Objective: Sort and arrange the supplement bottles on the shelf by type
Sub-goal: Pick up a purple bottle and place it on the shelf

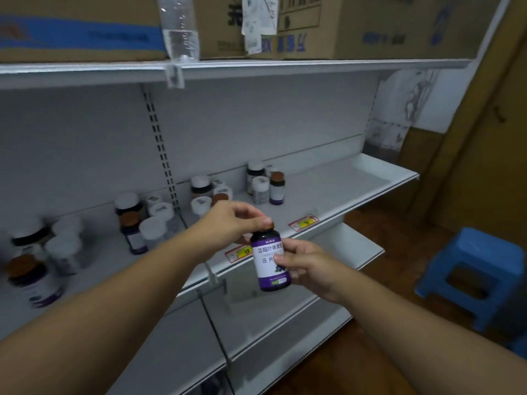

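Here, white shelf (328,192) spans view, mixed bottles grouped along back, right end bare. Blue stool (470,277) on floor, right. Purple-label bottle (271,258) held upright in front of shelf edge, long axis vertical, label facing me. My right hand (308,266) grasps bottle body from right; my left hand (233,223) pinches brown cap from above. Matching brown-cap bottle (277,188) stands far, slightly right, in rightmost group. Judgement: next move is forward reach; right hand nearer that group.
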Demonstrator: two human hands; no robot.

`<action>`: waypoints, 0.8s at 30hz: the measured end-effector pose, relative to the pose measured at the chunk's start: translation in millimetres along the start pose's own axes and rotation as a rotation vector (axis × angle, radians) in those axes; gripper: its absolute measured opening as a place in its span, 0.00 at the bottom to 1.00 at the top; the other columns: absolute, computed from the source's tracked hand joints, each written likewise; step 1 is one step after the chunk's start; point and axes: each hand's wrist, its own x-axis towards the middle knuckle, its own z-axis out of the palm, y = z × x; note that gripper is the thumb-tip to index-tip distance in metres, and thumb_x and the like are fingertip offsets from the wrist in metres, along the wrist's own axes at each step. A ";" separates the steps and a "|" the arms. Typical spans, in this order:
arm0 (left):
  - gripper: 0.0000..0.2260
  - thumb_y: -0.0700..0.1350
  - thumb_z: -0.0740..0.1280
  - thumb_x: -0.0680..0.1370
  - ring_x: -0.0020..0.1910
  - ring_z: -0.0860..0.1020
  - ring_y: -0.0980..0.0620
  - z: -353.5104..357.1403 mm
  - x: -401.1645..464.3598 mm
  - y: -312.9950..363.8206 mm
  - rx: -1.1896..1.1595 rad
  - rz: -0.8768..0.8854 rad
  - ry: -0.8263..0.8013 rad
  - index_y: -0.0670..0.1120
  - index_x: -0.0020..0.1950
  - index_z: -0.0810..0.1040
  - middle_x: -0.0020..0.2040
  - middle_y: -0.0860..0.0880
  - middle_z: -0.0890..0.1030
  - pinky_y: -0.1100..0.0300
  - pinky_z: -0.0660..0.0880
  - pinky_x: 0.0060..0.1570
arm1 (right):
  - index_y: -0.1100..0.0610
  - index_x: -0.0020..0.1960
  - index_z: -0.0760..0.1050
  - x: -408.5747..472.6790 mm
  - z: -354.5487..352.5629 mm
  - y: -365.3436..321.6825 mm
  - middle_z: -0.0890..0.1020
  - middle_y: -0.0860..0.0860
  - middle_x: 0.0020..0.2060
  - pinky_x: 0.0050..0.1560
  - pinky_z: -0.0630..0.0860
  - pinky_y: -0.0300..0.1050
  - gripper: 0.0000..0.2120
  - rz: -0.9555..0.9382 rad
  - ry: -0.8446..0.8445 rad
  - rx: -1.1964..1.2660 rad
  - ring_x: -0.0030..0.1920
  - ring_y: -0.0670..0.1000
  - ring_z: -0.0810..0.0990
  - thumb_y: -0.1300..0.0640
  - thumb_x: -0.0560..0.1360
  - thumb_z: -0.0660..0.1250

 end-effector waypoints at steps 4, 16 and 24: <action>0.15 0.56 0.74 0.61 0.40 0.83 0.54 22.6 36.8 12.0 0.059 0.005 -0.016 0.49 0.42 0.81 0.40 0.51 0.85 0.61 0.81 0.39 | 0.63 0.64 0.71 6.1 -43.2 -11.9 0.79 0.57 0.52 0.56 0.73 0.50 0.19 -0.004 0.044 -0.031 0.50 0.54 0.78 0.66 0.73 0.63; 0.12 0.49 0.74 0.69 0.45 0.82 0.54 17.3 163.3 -1.0 0.111 -0.015 0.077 0.46 0.50 0.81 0.48 0.48 0.83 0.63 0.80 0.42 | 0.53 0.55 0.75 116.8 -134.0 -39.0 0.83 0.50 0.49 0.54 0.79 0.46 0.14 -0.019 0.051 -0.196 0.50 0.49 0.82 0.66 0.72 0.67; 0.12 0.48 0.75 0.68 0.44 0.81 0.59 17.3 218.8 -24.2 0.213 -0.009 0.257 0.48 0.49 0.82 0.44 0.55 0.83 0.68 0.77 0.43 | 0.53 0.51 0.76 183.1 -176.2 -42.6 0.83 0.48 0.45 0.43 0.77 0.32 0.15 -0.123 0.066 -0.460 0.43 0.40 0.81 0.64 0.68 0.73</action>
